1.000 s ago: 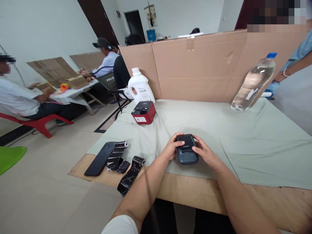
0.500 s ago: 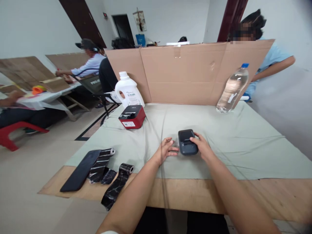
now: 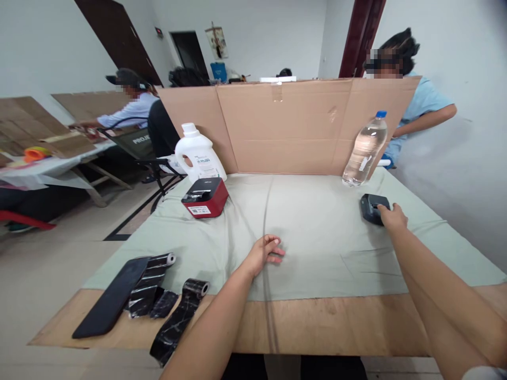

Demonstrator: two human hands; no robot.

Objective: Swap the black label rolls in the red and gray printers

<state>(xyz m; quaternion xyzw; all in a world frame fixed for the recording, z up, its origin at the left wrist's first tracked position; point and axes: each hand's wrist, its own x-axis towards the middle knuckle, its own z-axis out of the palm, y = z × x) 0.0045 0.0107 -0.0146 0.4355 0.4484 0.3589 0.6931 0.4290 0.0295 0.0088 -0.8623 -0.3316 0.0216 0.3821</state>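
Two small printers on the cloth: one dark printer at right, one red printer left of centre. Two bottles: one white jug, one clear water bottle at upper right. Lower left, two marbled rolls, one small marbled scrap, one black flat slab. One cardboard screen across the back.

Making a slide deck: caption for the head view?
Right hand grips a small black printer on the cloth-covered table; left hand rests flat.
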